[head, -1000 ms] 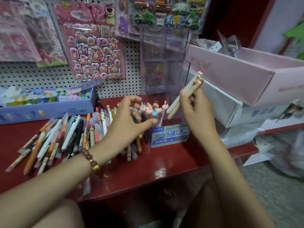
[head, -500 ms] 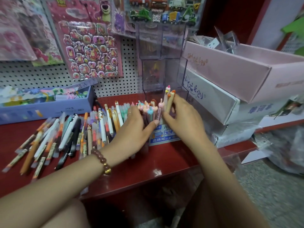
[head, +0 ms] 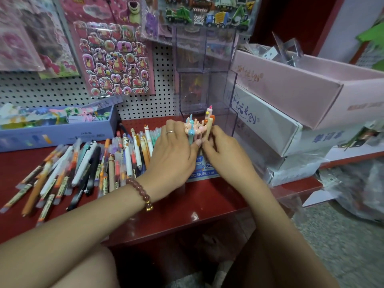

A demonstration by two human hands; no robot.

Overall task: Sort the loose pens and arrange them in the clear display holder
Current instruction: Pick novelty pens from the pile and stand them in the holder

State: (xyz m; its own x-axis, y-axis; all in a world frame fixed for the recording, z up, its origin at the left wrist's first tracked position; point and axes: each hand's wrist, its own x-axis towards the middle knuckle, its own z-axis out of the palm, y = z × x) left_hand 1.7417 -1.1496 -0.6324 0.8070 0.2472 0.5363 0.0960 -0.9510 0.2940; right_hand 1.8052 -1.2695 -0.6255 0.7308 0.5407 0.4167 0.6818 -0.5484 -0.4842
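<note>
Two hands, mine, are both at work at the front tier of the holder.

1. Bead bracelet, on my left wrist, nearest.
2. Red shelf, which bears everything listed below.
3. Left hand: thumb and fingers are curled round the topped pens and gather that upright bunch together. A ring is on one finger.
4. Right hand: fingers are clamped on the tan pens, which stand upright just beside the bunch, toppers up.
5. Loose pens: many, lying in a rough row on the shelf to my left, unsorted.
6. Clear display holder: stepped tiers against the back. The upper tiers look unfilled, and a blue label is at its foot.
7. Blue box, back left; white box and pink box, stacked right.
8. Pegboard with a bear sticker sheet, farthest.

Handling note, as a judgement: I should hold the bunch snug with the left hand so a gap opens, then lower the tan pens straight down until they seat. Toppers should face front at a level height. I release the right hand first, then the left, so nothing tips over.
</note>
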